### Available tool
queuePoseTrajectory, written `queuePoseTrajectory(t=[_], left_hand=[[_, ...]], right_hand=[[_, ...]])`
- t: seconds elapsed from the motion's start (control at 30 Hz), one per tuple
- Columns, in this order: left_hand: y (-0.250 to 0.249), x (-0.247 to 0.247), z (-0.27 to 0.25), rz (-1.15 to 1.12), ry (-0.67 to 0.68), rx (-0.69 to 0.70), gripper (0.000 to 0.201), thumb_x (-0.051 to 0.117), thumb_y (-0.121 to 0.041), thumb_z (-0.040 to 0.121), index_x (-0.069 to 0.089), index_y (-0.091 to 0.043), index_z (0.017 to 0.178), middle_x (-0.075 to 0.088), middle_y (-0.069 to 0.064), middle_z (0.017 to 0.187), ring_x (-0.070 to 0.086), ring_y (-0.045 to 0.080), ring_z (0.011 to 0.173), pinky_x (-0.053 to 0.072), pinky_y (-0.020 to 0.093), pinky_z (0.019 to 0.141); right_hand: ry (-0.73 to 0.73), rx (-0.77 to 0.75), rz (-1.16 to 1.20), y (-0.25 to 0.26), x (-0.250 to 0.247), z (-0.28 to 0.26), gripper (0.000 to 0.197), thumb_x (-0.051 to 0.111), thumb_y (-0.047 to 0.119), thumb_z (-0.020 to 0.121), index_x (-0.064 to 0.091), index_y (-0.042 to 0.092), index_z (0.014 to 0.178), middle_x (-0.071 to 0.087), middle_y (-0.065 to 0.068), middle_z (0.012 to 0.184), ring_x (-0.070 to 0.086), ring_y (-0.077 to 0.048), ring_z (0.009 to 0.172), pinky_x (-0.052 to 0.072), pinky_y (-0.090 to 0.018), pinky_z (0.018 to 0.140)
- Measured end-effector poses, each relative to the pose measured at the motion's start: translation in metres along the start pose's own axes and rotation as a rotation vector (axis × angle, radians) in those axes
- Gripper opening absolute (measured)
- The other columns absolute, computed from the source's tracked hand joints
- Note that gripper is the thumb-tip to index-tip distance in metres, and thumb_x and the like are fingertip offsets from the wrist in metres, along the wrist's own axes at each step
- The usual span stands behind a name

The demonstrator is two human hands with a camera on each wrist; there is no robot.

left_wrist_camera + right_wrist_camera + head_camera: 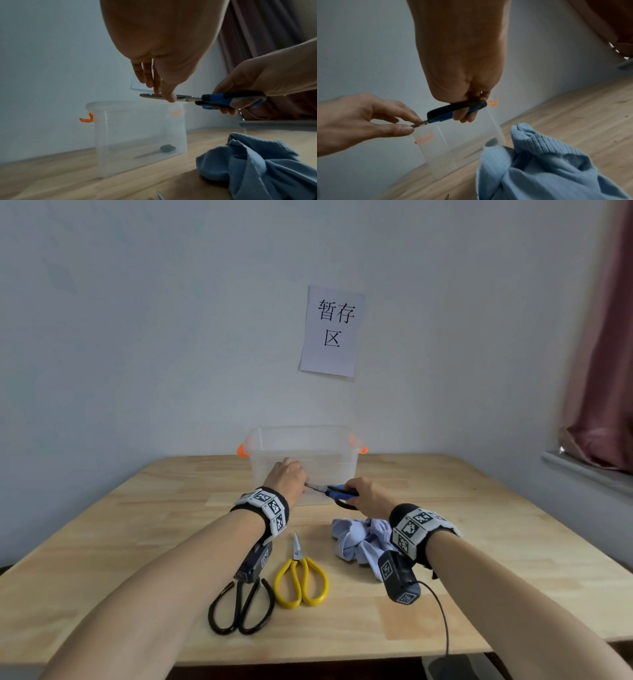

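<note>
Blue-and-black handled scissors (337, 492) (221, 99) (453, 112) hang in the air in front of a clear plastic box (305, 460) (140, 135) (462, 148). My right hand (368, 494) (465, 108) grips the handles. My left hand (287, 477) (163, 92) pinches the metal blades (150, 95) (418, 124) between thumb and fingers. The blades look closed. Inside the box lies another pair of scissors with a dark handle (167, 148) (491, 142).
On the wooden table (137, 525) lie yellow-handled scissors (301, 577), black-handled scissors (241, 607) and a crumpled blue cloth (359, 539) (257, 162) (547, 169). The box has orange latches (242, 450). A paper sign (330, 332) hangs on the wall; a curtain (606, 337) is at the right.
</note>
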State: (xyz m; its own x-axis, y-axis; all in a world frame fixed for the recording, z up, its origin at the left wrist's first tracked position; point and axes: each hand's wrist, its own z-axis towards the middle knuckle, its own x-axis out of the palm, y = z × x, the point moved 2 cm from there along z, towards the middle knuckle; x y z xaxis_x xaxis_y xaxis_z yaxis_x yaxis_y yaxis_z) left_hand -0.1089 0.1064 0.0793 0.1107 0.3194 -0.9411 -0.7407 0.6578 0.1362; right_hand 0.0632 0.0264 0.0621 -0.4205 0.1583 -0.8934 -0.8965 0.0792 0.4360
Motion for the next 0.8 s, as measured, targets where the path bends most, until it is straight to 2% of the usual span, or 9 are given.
queuePoseTrajectory(t=[0.13,0.27,0.33,0.43,0.5,0.57,0.63,0.73,0.8], left_hand=[[0.004,-0.012,0.003,-0.027,0.04,0.024,0.028,0.053,-0.027,0.101,0.073,-0.008,0.104,0.067,0.011,0.092,0.062,0.027,0.092,0.044,0.03,0.08],[0.01,-0.022,0.011,-0.088,0.077,0.02,0.028,0.053,-0.027,0.101,0.072,-0.007,0.106,0.069,0.013,0.095,0.064,0.027,0.091,0.042,0.027,0.075],[0.013,-0.028,0.016,-0.117,0.073,0.02,0.028,0.054,-0.028,0.1,0.072,-0.008,0.106,0.069,0.012,0.095,0.064,0.026,0.089,0.039,0.024,0.073],[0.018,-0.034,0.026,-0.146,0.064,-0.005,0.027,0.055,-0.028,0.1,0.073,-0.008,0.105,0.069,0.012,0.094,0.063,0.026,0.087,0.039,0.026,0.073],[0.022,-0.038,0.034,-0.162,0.062,-0.025,0.026,0.056,-0.028,0.099,0.073,-0.008,0.105,0.069,0.012,0.095,0.064,0.027,0.089,0.039,0.026,0.073],[0.027,-0.041,0.042,-0.173,0.062,-0.039,0.026,0.056,-0.028,0.099,0.073,-0.008,0.105,0.069,0.013,0.096,0.064,0.028,0.091,0.038,0.026,0.072],[0.031,-0.043,0.049,-0.179,0.054,-0.053,0.025,0.056,-0.027,0.099,0.072,-0.009,0.104,0.068,0.013,0.097,0.064,0.029,0.092,0.037,0.025,0.072],[0.041,-0.042,0.061,-0.182,0.034,-0.076,0.024,0.056,-0.027,0.099,0.073,-0.01,0.103,0.069,0.012,0.096,0.064,0.029,0.091,0.037,0.025,0.073],[0.047,-0.041,0.071,-0.196,0.037,-0.099,0.022,0.059,-0.026,0.098,0.074,-0.01,0.102,0.069,0.013,0.096,0.064,0.03,0.09,0.041,0.026,0.074]], right_hand=[[-0.006,-0.016,-0.016,0.007,-0.014,0.003,0.022,0.058,0.009,0.095,0.063,0.001,0.115,0.059,-0.011,0.095,0.051,-0.024,0.079,0.036,-0.022,0.056],[-0.016,-0.04,-0.029,0.012,-0.026,0.008,0.025,0.061,0.018,0.096,0.063,0.001,0.114,0.06,-0.012,0.097,0.052,-0.024,0.082,0.039,-0.027,0.068],[-0.032,-0.054,-0.039,0.016,-0.034,0.012,0.026,0.062,0.02,0.097,0.064,0.001,0.114,0.06,-0.011,0.097,0.052,-0.023,0.082,0.039,-0.026,0.062],[-0.043,-0.075,-0.06,0.021,-0.047,0.02,0.027,0.062,0.021,0.096,0.066,0.002,0.115,0.062,-0.012,0.097,0.052,-0.021,0.081,0.034,-0.012,0.052],[-0.056,-0.075,-0.065,0.023,-0.053,0.029,0.025,0.064,0.019,0.095,0.068,0.003,0.113,0.059,-0.009,0.093,0.051,-0.02,0.08,0.033,-0.009,0.049],[-0.073,-0.072,-0.073,0.025,-0.057,0.04,0.024,0.065,0.016,0.093,0.069,0.003,0.112,0.059,-0.008,0.092,0.052,-0.021,0.08,0.033,-0.011,0.051],[-0.083,-0.069,-0.076,0.027,-0.06,0.05,0.024,0.066,0.016,0.092,0.071,0.003,0.112,0.059,-0.007,0.092,0.053,-0.021,0.08,0.036,-0.017,0.054],[-0.095,-0.068,-0.084,0.029,-0.065,0.068,0.024,0.067,0.018,0.092,0.071,0.005,0.112,0.06,-0.006,0.093,0.053,-0.021,0.081,0.038,-0.024,0.063],[-0.097,-0.072,-0.074,0.032,-0.069,0.079,0.024,0.067,0.018,0.092,0.072,0.005,0.111,0.062,-0.008,0.092,0.054,-0.02,0.079,0.039,-0.022,0.057]])
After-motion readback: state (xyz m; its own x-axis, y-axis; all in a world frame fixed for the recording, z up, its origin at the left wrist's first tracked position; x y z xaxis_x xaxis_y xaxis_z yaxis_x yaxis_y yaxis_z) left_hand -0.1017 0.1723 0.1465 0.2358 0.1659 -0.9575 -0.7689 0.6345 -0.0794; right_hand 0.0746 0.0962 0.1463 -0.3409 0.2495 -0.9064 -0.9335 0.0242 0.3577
